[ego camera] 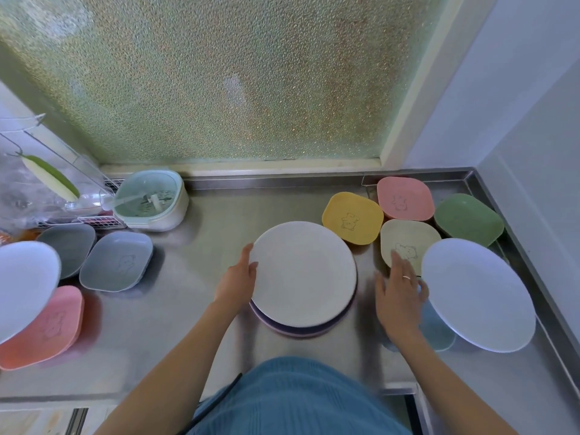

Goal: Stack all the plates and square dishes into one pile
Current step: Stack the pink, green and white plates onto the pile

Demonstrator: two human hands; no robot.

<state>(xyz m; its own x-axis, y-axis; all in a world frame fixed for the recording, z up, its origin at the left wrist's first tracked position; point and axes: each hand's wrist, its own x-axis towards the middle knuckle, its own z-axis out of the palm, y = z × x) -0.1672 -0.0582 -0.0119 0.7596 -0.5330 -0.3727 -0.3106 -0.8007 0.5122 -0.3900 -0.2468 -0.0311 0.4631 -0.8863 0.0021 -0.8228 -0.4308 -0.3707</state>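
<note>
A short pile of round plates, cream plate [303, 273] on top, stands at the counter's middle. My left hand [237, 277] rests on its left rim, thumb over the edge. My right hand [398, 296] hovers open to the right, above a beige square dish [411, 238] and a pale blue dish [437, 331]. A white plate [478, 295] lies at the right. Yellow [353, 218], pink [405, 197] and green [469, 218] square dishes sit behind. At the left are two grey dishes [117, 262], a pink dish [47, 329] and a white plate [23, 287].
The steel counter [175, 309] ends in a raised rim at the back and right. A pale green lidded drainer [153, 200] and a wire rack [100, 219] with a plastic bag stand at the back left. A frosted window fills the back wall.
</note>
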